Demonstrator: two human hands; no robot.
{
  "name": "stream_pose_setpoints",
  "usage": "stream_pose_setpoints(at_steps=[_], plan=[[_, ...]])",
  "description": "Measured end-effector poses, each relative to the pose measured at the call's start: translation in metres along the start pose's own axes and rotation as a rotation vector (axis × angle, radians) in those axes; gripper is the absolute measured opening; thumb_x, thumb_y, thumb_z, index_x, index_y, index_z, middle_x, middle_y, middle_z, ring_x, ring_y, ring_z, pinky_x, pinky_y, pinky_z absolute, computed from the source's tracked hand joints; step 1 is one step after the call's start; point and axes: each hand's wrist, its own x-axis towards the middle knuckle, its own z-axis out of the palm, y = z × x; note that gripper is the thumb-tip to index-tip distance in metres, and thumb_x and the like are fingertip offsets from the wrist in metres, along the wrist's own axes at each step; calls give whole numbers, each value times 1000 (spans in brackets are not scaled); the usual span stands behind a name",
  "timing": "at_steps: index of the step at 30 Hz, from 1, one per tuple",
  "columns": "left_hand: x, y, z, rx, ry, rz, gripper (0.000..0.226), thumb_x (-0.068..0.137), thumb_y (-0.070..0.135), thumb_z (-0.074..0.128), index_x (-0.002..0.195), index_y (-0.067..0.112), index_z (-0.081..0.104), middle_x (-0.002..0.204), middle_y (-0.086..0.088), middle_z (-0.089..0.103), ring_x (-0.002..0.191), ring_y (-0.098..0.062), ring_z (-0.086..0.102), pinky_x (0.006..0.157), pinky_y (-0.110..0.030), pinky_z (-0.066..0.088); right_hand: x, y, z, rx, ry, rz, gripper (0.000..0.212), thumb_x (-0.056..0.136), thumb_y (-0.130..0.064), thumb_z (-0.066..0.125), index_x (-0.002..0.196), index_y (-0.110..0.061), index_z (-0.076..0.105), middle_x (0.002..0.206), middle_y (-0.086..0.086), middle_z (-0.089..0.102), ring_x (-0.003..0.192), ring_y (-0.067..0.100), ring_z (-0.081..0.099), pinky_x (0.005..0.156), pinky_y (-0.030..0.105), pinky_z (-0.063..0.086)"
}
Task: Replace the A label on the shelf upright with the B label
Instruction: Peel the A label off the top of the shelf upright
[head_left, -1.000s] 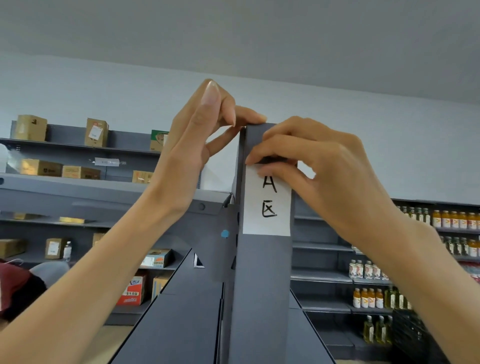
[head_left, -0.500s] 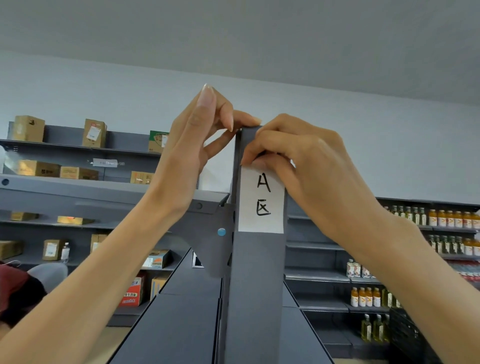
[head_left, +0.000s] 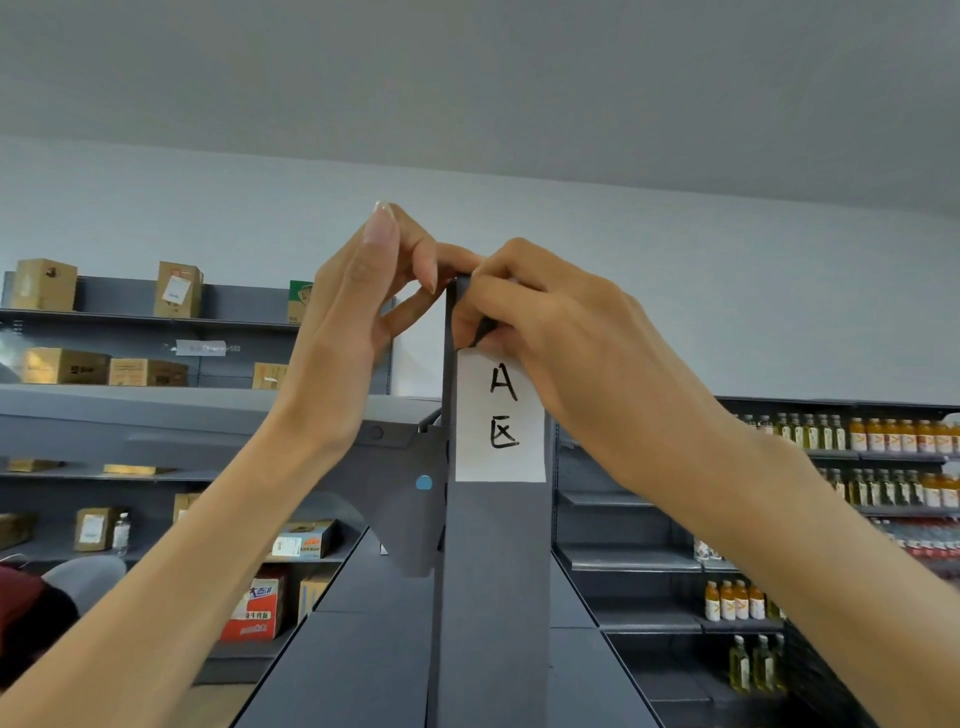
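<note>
Fingers (head_left: 470, 312) of the right hand (head_left: 582, 353) curl tight against the face of the gray shelf upright (head_left: 493, 597) at the top edge of the white A label (head_left: 500, 415), the tips pressed at the label's upper end; whether they have a pinch on the paper or on tape over it cannot be made out, since the knuckles cover that edge. The left hand (head_left: 358, 322) rises on the upright's left side, its thumb and forefinger closing toward the upright's top corner, the other fingers held upright and loosely bent; what they grip, if anything, is hidden behind the right hand. Both forearms reach up from the bottom corners of the frame, bare and cut off by its edges. The label lies flat on the upright's front face near its top, its right edge partly covered by the right hand, its bottom edge straight and free of the hand; a handwritten A and a second character below it read clearly. A small blue dot (head_left: 424, 482) sits on the bracket just left of the upright. Behind, shelves at the left hold cardboard boxes (head_left: 65, 366), their printing too small to read, and shelves at the right hold rows of bottles (head_left: 893, 435) with orange and yellowish contents, the far ones blurred and cut by the frame edge.
</note>
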Motion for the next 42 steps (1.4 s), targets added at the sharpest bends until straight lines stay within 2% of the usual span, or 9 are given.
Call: stream_pose_setpoints(at_steps=[4,8,12,14,17,22,31,39,42], plan=[[-2,-2,2,10,2,10,43,102,34,19,77,15,49,112,-37,59,111,-27,66,103,-46,49,0,1,1,18,32,-11,11,85,-1,72,89,-10,70,97,7,63,76,23,62,58,38,57],[-1,-2,1,1,-3,22,42,102,36,20,78,15,48,111,-34,61,111,-27,66,103,-45,49,-3,0,4,3,-6,20,23,80,7,74,86,-14,68,101,4,60,81,21,60,61,37,57],[-1,-3,0,-3,-17,30,43,102,33,17,78,14,47,106,-18,71,112,-23,67,103,-41,48,-8,1,1,116,-10,93,26,84,10,69,90,-15,66,103,-1,58,83,16,60,67,26,53],[-2,-5,0,-5,-14,42,43,102,33,17,77,15,47,99,-10,72,107,-21,67,102,-41,49,-4,0,-3,146,-4,108,25,87,8,66,97,-15,66,104,-1,59,83,16,62,70,28,54],[-1,-5,0,-4,-7,39,43,102,35,18,77,14,47,107,-30,64,109,-28,67,101,-42,50,0,-4,0,94,-29,65,27,84,10,68,98,-12,68,107,2,59,84,19,65,71,34,58],[-2,-4,0,2,-6,38,44,102,33,17,77,13,47,109,-36,60,111,-32,66,101,-40,50,1,-5,2,90,-28,53,19,87,6,66,95,-11,68,106,4,58,80,25,64,67,37,58],[0,-9,-4,-14,-31,64,44,100,40,19,77,16,48,101,-23,67,106,-26,67,96,-36,50,3,-7,1,4,8,52,22,81,0,77,92,-16,65,103,1,60,74,18,60,58,37,57],[-2,-10,-5,-20,-45,66,43,96,44,22,77,15,48,106,-31,63,109,-27,66,98,-37,50,6,-2,6,31,60,36,14,80,-9,79,86,-16,68,99,0,62,76,19,59,60,36,53],[-2,-11,-5,-21,-47,69,44,98,42,20,77,15,48,102,-19,67,107,-21,67,96,-35,50,5,0,6,75,80,34,12,80,-8,79,84,-14,69,95,1,63,74,21,61,59,41,54]])
